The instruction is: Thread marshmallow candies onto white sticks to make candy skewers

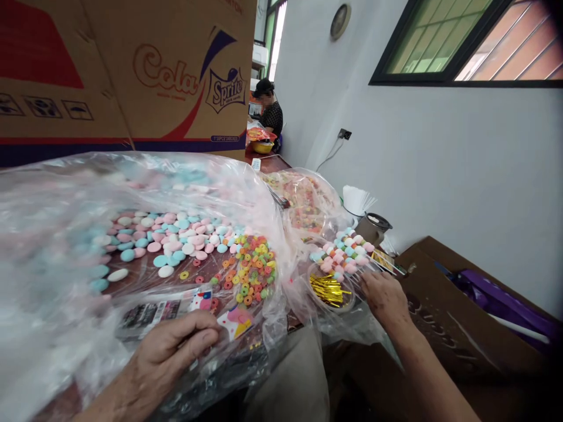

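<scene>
Left hand (pixel 176 346) right up close, thumb and forefinger pinched together on a printed bag (pixel 236 322), just beside the loose ring candies (pixel 255 272)! And over at the candy skewers (pixel 343 252), beyond the gold ties (pixel 329 290), there's the right hand (pixel 385 299), fingers bent at their edge, though whether they're gripping, I cannot tell.

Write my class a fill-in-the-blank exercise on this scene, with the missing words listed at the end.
1. The big cardboard box bears the printed names Cola and ____.
2. The small bright candies each have a ____ in the middle.
3. The shiny strips are the colour of the metal ____.
4. Of the left hand and the right hand, the candy skewers are nearer the ____ one.

Missing words: Sprite; hole; gold; right.
</scene>
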Demonstrator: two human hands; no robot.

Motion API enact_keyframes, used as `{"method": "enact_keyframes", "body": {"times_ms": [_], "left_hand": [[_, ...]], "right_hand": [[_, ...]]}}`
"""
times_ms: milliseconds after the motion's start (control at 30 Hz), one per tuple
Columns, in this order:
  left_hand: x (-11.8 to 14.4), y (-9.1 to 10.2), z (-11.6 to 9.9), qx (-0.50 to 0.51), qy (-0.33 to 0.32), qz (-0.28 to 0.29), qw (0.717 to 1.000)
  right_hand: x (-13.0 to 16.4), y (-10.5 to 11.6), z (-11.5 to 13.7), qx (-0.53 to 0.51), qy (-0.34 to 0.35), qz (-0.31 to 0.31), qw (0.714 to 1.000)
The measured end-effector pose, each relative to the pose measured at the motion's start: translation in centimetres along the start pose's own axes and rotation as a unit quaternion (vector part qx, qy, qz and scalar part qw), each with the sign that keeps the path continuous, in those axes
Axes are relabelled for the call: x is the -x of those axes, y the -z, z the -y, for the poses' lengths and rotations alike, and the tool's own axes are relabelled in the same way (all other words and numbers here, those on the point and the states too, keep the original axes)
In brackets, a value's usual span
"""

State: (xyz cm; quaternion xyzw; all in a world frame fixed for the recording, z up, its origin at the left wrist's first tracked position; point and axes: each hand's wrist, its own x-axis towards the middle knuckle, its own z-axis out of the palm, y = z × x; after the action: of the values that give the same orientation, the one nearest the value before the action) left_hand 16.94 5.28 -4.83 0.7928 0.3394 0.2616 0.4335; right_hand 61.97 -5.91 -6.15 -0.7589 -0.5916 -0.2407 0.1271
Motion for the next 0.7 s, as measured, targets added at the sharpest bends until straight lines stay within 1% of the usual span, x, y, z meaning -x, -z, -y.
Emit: {"method": "enact_keyframes", "body": {"times_ms": [67,133,200,267,300,367,400,433,500,600,700], "left_hand": [[-0.1,0.0,-0.2,0.017,0.026,0.008,0.999],[0.0,0.3,-0.5,0.035,0.037,0.022,0.998],[0.1,0.7,-0.8,0.053,0.038,0.032,0.997],[0.2,1.0,-1.1,0.069,0.039,0.039,0.996],[0.3,1.2,-1.1,0.078,0.041,0.044,0.995],[0.3,1.5,-1.2,0.091,0.042,0.051,0.994],[0.3,1.5,-1.2,0.093,0.042,0.054,0.993],[0.3,1.6,-1.1,0.093,0.042,0.057,0.993],[0.3,1.7,-1.0,0.095,0.043,0.069,0.992],[0.3,1.9,-0.9,0.112,0.044,0.086,0.989],[0.4,2.2,-0.8,0.124,0.049,0.088,0.987]], "right_hand": [[0.1,-0.1,-0.5,0.004,0.0,-0.02,1.0],[0.1,0.5,-1.0,-0.003,-0.009,-0.056,0.998],[0.1,1.7,-1.0,-0.021,-0.01,-0.088,0.996],[0.1,3.3,-0.1,-0.066,-0.004,-0.105,0.992],[0.0,4.2,0.7,-0.098,0.007,-0.112,0.989],[-0.1,6.1,3.2,-0.168,0.047,-0.104,0.979],[-0.3,6.9,4.7,-0.192,0.076,-0.111,0.972],[-0.5,7.7,6.3,-0.215,0.123,-0.11,0.963],[-1.0,8.7,9.1,-0.253,0.188,-0.079,0.946],[-1.9,9.3,11.9,-0.284,0.237,-0.069,0.926],[-2.4,9.0,12.6,-0.276,0.27,-0.079,0.919]]}}
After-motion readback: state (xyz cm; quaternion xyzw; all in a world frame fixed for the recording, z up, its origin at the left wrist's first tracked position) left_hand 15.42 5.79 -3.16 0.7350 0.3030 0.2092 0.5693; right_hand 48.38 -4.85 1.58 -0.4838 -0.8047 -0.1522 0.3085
